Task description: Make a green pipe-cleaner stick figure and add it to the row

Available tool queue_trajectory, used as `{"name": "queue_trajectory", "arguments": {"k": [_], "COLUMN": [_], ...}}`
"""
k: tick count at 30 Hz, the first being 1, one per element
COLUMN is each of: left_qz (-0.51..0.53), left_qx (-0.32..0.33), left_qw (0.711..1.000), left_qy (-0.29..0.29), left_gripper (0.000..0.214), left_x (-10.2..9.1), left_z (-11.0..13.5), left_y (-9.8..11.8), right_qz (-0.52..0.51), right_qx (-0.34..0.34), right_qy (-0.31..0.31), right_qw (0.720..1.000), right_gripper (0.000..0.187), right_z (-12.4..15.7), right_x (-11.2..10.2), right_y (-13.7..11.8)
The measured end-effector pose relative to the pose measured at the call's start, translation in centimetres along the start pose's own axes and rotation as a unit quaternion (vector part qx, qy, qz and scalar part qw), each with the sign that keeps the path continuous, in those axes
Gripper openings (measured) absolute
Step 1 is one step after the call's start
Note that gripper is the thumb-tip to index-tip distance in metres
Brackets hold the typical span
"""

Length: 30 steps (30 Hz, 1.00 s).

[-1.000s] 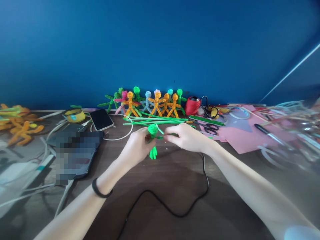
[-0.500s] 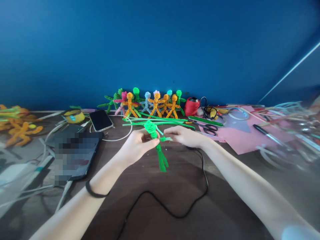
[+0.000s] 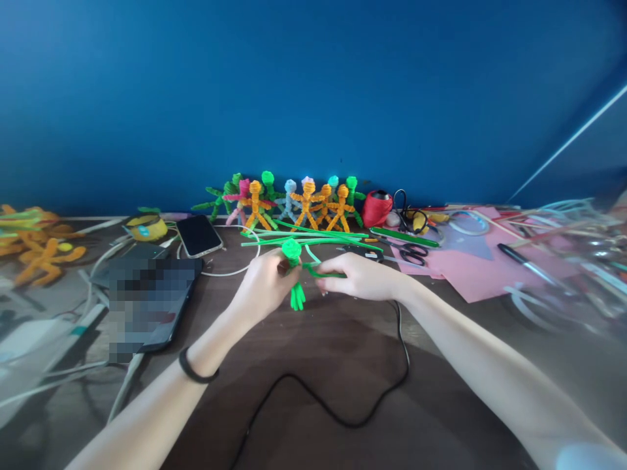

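Observation:
A bright green pipe-cleaner figure [image 3: 292,249] is pinched upright by my left hand [image 3: 264,277], its round wound head above the fingers and several loose strand ends hanging below. My right hand [image 3: 355,275] is closed on a green pipe-cleaner strand [image 3: 313,269] that runs out from the figure's side. The far tip of that strand is partly hidden by my right fingers. Beyond both hands, several green pipe cleaners [image 3: 304,234] lie loose on the dark table [image 3: 313,365].
Finished pipe-cleaner figures [image 3: 308,202] stand against the blue wall. Phone [image 3: 198,235] and dark tablet [image 3: 157,307] lie left; scissors [image 3: 414,252], pink paper [image 3: 467,274] and a pen [image 3: 522,260] lie right. A black cable [image 3: 337,418] curves across the front; orange figures [image 3: 49,261] lie far left.
The green figure has shifted slightly left and turned, so its lower strands look shorter. My right hand now grips a strand pulled out toward the right.

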<state>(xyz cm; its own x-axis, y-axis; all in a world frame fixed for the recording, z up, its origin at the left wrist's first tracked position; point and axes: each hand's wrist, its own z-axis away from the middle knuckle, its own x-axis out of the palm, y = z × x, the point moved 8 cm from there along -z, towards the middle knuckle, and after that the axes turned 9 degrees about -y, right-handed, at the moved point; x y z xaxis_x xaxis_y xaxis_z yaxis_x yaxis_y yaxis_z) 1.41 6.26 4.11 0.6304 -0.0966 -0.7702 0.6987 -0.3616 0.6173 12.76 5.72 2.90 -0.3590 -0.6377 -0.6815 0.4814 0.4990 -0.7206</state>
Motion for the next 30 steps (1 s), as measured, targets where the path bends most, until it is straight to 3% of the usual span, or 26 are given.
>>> {"name": "queue_trajectory", "arguments": {"k": [3, 7, 14, 18, 25, 30], "left_qz": [-0.047, -0.034, 0.157, 0.248, 0.277, 0.278], "left_qx": [0.015, 0.042, 0.055, 0.032, 0.008, -0.005], "left_qw": [0.999, 0.997, 0.978, 0.963, 0.958, 0.960], "left_qy": [-0.012, -0.052, -0.121, -0.104, -0.073, -0.038], "left_gripper": [0.014, 0.013, 0.015, 0.009, 0.016, 0.019], "left_x": [0.0, 0.3, 1.0, 0.6, 0.1, 0.0], "left_z": [0.0, 0.1, 0.7, 0.8, 0.7, 0.5], "left_y": [0.6, 1.5, 2.3, 2.0, 1.2, 0.6], "right_qz": [0.007, -0.003, -0.112, -0.145, -0.124, -0.034], "right_qx": [0.002, 0.001, -0.013, -0.005, 0.016, 0.008], "right_qy": [0.030, 0.058, 0.053, 0.030, 0.017, 0.116], "right_qw": [1.000, 0.998, 0.992, 0.989, 0.992, 0.993], "right_gripper": [0.025, 0.024, 0.039, 0.043, 0.026, 0.026], "right_z": [0.2, 0.5, 0.3, -0.1, -0.6, -0.3], "right_x": [-1.0, -2.1, -2.2, -1.4, 0.0, -1.5], "right_y": [0.0, 0.1, 0.8, 1.2, 1.7, 1.2]}}
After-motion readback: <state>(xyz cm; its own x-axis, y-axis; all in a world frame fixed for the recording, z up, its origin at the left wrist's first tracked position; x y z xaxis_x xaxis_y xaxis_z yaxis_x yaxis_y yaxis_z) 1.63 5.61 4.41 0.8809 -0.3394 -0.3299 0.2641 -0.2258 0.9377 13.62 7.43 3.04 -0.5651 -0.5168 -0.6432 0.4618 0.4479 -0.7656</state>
